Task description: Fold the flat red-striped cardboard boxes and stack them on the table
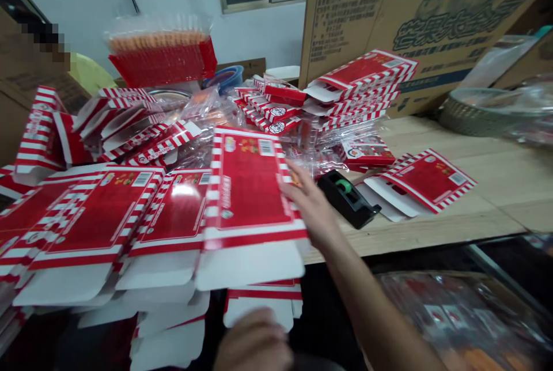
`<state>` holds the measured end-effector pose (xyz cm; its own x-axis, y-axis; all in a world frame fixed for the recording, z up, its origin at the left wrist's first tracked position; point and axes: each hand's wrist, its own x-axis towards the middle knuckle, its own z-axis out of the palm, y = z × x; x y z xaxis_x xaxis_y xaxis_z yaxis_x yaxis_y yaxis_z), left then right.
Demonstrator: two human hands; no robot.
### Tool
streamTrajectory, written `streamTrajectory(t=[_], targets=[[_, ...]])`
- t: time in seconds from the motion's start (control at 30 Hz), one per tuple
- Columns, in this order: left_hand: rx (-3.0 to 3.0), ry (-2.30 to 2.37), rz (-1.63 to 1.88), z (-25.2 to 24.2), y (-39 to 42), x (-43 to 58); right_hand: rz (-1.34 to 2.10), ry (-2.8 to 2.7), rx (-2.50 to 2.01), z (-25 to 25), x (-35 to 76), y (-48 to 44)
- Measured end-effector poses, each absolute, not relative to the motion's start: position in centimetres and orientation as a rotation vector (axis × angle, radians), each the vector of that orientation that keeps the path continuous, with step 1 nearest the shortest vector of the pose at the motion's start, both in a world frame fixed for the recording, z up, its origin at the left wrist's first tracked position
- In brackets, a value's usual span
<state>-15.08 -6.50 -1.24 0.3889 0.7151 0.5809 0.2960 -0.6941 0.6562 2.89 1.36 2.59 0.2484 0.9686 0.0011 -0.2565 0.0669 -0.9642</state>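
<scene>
My right hand (311, 204) grips a red-and-white striped carton (254, 186) by its right edge. The carton is tilted, its printed face up and a white end flap toward me. Low in the view, my left hand (254, 341) is blurred by motion below that flap, its fingers not clear. Between the two, another folded carton (261, 307) shows partly under the held one. Stacks of similar flat cartons (93, 218) overlap along the table's front edge on the left. Just right of my right hand sits a black tape dispenser (348, 198) with a green core.
More cartons (360, 74) are piled at the back, near clear plastic packs and a blue basin (224, 78). One carton (432, 178) lies on the wooden table (492, 209). A large cardboard box (345, 19) stands behind. Bagged packs (458, 313) fill a container at lower right.
</scene>
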Motion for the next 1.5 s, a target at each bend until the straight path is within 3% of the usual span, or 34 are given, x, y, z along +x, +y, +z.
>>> streamTrajectory(t=[0.13,0.3,0.4,0.6,0.9,1.07,1.17,1.33,1.5], targets=[[2.549,0.471,0.929,-3.3,-6.7,-13.5,1.156,-1.285,-1.159,2.6,-2.6,4.6],[2.631,1.136,0.113,-6.9,-3.6,-13.2,0.977,-1.378,-1.363,-0.3,-0.7,3.9],[2.548,1.320,-0.070,-8.2,-1.8,-13.9,0.820,-1.324,-1.592,-3.9,3.4,2.3],[2.542,1.408,-0.057,-9.0,-1.7,-13.3,0.702,-1.287,-1.804,-9.6,5.2,-2.3],[2.243,1.218,-0.075,-8.2,-4.5,-12.0,0.710,-1.201,-1.769,-10.1,2.5,-6.0],[2.151,1.199,0.096,-9.3,-4.7,-12.0,0.740,-1.149,-1.661,-9.3,2.7,-6.3],[2.096,1.196,0.272,-9.1,-4.5,-12.1,0.895,-0.910,-1.419,-7.3,3.0,-6.5],[2.296,1.258,0.719,-5.3,-2.9,-11.9,1.428,-0.562,-1.182,-4.5,4.5,-9.4],[2.277,1.241,0.810,-1.1,-1.0,-11.0,1.440,-0.631,-1.267,-4.0,4.0,-13.1]])
